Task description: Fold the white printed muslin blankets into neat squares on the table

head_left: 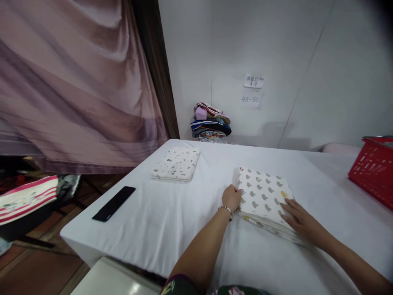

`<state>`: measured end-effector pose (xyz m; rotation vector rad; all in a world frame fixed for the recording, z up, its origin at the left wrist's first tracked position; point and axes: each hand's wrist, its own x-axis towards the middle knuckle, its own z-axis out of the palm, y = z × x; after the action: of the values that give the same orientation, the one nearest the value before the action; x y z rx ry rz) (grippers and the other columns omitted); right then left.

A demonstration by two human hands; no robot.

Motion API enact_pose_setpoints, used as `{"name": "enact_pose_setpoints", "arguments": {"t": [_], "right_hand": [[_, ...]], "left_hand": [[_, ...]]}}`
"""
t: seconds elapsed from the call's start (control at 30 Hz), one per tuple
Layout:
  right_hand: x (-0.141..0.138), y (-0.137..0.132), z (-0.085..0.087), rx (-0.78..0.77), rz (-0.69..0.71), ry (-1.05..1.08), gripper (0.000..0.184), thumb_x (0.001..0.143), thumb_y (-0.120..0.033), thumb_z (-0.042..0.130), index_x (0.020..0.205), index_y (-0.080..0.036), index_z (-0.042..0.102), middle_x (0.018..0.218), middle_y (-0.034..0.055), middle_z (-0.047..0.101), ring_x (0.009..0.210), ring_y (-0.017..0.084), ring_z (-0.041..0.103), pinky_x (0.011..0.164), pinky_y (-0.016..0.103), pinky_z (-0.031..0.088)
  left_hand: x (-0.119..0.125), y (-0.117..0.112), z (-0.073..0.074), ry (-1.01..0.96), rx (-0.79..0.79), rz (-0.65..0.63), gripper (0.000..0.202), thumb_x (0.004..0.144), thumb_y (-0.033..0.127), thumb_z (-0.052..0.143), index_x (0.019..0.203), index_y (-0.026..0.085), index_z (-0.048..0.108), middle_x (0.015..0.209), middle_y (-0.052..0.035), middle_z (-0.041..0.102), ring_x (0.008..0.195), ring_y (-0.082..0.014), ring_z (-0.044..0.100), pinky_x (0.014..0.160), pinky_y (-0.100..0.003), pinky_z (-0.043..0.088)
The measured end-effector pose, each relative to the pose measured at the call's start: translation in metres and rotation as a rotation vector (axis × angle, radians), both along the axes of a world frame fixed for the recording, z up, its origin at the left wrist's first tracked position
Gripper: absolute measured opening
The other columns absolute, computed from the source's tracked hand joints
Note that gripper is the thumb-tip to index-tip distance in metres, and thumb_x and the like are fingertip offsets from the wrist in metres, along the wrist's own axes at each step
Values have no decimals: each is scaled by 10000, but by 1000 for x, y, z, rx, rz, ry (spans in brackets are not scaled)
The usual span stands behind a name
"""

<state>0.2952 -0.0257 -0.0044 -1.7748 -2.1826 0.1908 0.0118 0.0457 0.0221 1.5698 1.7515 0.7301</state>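
Note:
A folded white cloth with grey shapes (264, 196) lies on the white table (184, 217) in front of me. My left hand (231, 197), with a bracelet on the wrist, grips the cloth's left edge with curled fingers. My right hand (297, 216) lies flat on the cloth's near right corner, fingers stretched out. A second folded white cloth with small prints (177, 164) sits further left on the table, apart from both hands.
A black phone (114, 203) lies near the table's left edge. A red plastic basket (374, 170) stands at the right. A pile of folded colourful clothes (211, 122) rests against the back wall. A pink curtain (76, 86) hangs at the left.

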Motion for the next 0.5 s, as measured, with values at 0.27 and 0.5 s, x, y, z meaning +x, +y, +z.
{"name": "enact_pose_setpoints", "arguments": {"t": [0.27, 0.5], "right_hand": [[-39, 44, 27, 102, 118, -142, 564, 875, -519, 314, 1296, -179, 471, 1398, 101, 363, 1314, 268, 258, 1038, 461, 294], [-122, 129, 38, 61, 165, -162, 558, 892, -455, 282, 1357, -159, 369, 1438, 103, 291, 1336, 246, 205, 1054, 444, 247]], "left_hand": [[3, -6, -8, -48, 70, 38, 154, 813, 341, 507, 774, 196, 538, 889, -36, 642, 814, -170, 568, 701, -260, 393], [4, -10, -13, -18, 132, 36, 74, 819, 235, 475, 798, 189, 529, 852, -28, 615, 776, -148, 546, 695, -249, 370]]}}
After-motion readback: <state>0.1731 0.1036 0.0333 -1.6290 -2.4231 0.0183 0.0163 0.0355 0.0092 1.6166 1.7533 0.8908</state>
